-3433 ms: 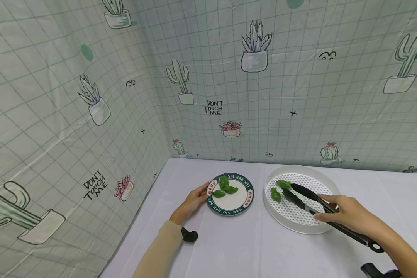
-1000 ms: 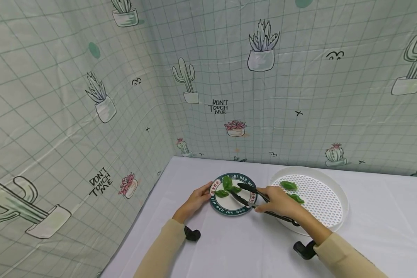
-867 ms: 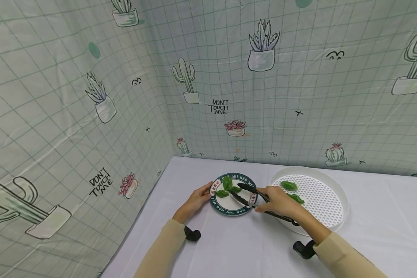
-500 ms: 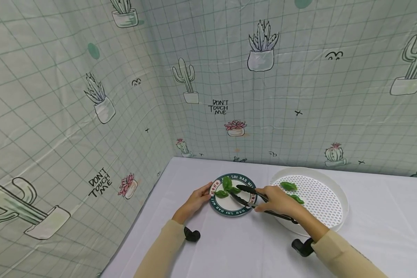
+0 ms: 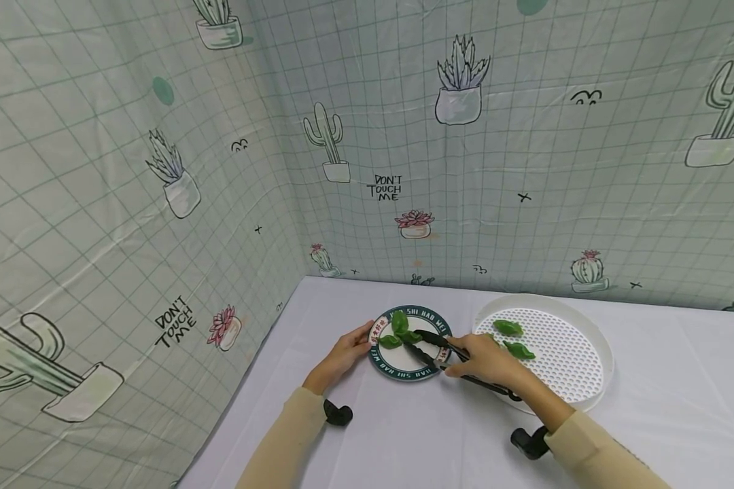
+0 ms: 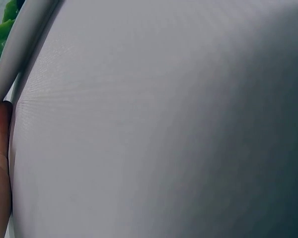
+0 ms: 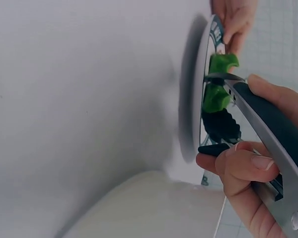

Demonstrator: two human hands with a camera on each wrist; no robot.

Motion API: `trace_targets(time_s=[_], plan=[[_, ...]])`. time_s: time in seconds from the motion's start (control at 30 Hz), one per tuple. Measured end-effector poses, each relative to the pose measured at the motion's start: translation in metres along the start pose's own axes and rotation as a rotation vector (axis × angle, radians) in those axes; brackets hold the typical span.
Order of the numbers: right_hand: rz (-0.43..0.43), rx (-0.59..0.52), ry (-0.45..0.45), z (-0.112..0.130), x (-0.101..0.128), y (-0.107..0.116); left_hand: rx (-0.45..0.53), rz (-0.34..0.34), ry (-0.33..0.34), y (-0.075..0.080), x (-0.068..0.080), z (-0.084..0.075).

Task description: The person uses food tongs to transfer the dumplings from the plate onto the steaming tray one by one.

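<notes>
White-clothed table (image 5: 679,380) set in a corner: green-rimmed plate (image 5: 384,365) at centre-left, round white perforated tray (image 5: 593,394) just beside it on the right.

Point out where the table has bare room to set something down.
Bare cloth lies behind the plate toward the curtain, and right of the tray. The gap between plate and tray is crowded by the right hand with tongs.

Both forearms wear long beige sleeves (image 5: 284,435) of a soft, plain knit, ending at the wrists. A small black camera mount (image 5: 336,413) is strapped under the left wrist, and a matching black one (image 5: 529,441) sits under the right (rounded, matte plastic). The left hand (image 5: 342,354) and right hand (image 5: 486,360) are bare, nails short and unpainted.
</notes>
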State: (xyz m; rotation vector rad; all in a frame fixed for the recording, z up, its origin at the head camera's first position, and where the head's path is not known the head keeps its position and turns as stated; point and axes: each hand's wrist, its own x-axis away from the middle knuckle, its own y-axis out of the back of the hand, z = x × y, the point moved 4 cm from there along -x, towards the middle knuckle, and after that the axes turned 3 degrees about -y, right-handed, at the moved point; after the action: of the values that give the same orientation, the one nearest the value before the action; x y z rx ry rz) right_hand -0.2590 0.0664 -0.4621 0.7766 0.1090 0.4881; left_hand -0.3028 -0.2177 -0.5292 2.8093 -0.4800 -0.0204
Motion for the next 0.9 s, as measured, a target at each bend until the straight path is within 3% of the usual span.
trace_targets(time_s=[0.5, 0.9], plan=[[-0.074, -0.004, 0.036, -0.001, 0.011, -0.011, 0.008, 0.001, 0.003, -0.001, 0.001, -0.002], [-0.082, -0.070, 0.049, 0.003, 0.030, -0.002, 0.003, -0.009, 0.005, 0.000, -0.001, -0.001]])
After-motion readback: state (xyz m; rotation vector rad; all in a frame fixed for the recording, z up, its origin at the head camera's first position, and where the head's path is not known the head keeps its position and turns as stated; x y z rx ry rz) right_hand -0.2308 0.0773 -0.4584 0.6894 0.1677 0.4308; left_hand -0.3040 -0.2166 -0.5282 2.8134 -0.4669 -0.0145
